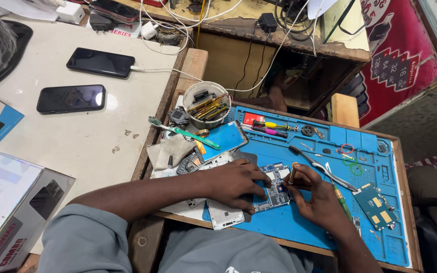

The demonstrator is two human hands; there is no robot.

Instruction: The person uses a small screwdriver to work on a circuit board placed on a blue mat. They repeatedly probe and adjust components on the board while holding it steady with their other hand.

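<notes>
A small blue phone circuit board (277,185) lies on the blue work mat (304,222). My left hand (236,183) presses down on the board's left side and partly covers it. My right hand (317,196) grips a thin tool (292,175) with a tan handle, held upright with its tip over the board's right edge. A white phone frame (223,215) lies under my left wrist. Tweezers (322,167) rest just beyond my right hand, and a green-handled screwdriver (341,199) lies at its right side.
A second green board (378,205) lies at the mat's right. A round tub of tools (207,104), a green toothbrush (183,132), a blue phone panel (223,137) and screwdrivers (271,127) sit at the back. Two black phones (72,98) (100,62) lie on the white counter at left, boxes (11,207) near me.
</notes>
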